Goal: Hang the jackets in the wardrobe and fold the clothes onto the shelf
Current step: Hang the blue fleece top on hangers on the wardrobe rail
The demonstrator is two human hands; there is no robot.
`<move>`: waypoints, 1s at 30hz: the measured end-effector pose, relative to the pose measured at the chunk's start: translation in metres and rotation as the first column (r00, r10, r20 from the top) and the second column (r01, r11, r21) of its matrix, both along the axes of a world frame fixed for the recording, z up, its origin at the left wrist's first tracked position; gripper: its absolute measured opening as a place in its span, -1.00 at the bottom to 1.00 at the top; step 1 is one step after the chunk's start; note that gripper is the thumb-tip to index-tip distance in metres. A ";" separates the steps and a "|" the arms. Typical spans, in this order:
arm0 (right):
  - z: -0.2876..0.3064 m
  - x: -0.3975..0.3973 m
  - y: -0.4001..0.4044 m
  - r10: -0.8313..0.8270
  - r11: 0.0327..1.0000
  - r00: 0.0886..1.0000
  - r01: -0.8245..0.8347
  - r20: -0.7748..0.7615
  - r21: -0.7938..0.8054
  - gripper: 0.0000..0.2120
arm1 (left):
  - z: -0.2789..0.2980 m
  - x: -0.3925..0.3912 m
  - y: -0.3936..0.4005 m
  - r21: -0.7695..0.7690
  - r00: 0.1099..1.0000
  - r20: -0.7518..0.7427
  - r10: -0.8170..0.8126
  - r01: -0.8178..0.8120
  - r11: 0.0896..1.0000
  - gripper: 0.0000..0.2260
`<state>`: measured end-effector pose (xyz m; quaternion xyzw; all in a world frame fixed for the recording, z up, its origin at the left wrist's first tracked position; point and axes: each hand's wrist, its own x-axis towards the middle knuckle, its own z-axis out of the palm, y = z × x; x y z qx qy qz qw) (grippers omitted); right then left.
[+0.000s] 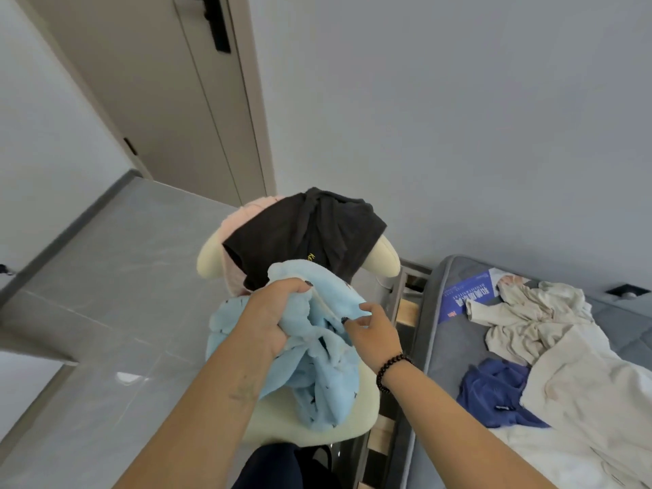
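A fluffy light-blue garment [317,379] with small dark marks lies bunched on the cream chair [338,435]. My left hand [273,312] grips a bunch of its fabric from above. My right hand [374,330] pinches an edge of the same garment with its fingertips; a dark bead bracelet circles that wrist. A black shirt [307,234] is draped over the chair back, with a pink fluffy garment [240,213] under it. On the bed to the right lie a beige garment [529,322], a dark-blue garment [494,393] and a white one [592,393].
The grey mattress [434,333] stands right of the chair, with a slatted bed frame edge [405,312] between them. A blue booklet [469,294] lies on the mattress. A closed beige door [169,100] is at the upper left. Grey tiled floor [106,277] spreads to the left.
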<state>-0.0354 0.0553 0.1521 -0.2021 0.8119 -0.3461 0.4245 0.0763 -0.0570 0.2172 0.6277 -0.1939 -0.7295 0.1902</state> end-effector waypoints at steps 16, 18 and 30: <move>0.062 0.067 -0.051 0.191 0.974 0.885 -0.223 -0.424 -0.028 -0.03 | 0.157 0.091 0.011 -0.402 0.982 -0.188 0.004 -0.080 0.912 -0.86; 0.070 0.065 -0.054 0.160 0.985 0.902 -0.174 -0.400 0.001 -0.04 | 0.171 0.103 0.011 -0.439 0.975 -0.220 0.021 -0.118 0.891 -0.89; 0.162 0.132 -0.114 0.070 0.957 0.985 -0.021 0.159 -0.290 -0.72 | 0.196 0.237 0.006 -0.638 0.950 -0.183 0.253 -0.311 0.705 -0.86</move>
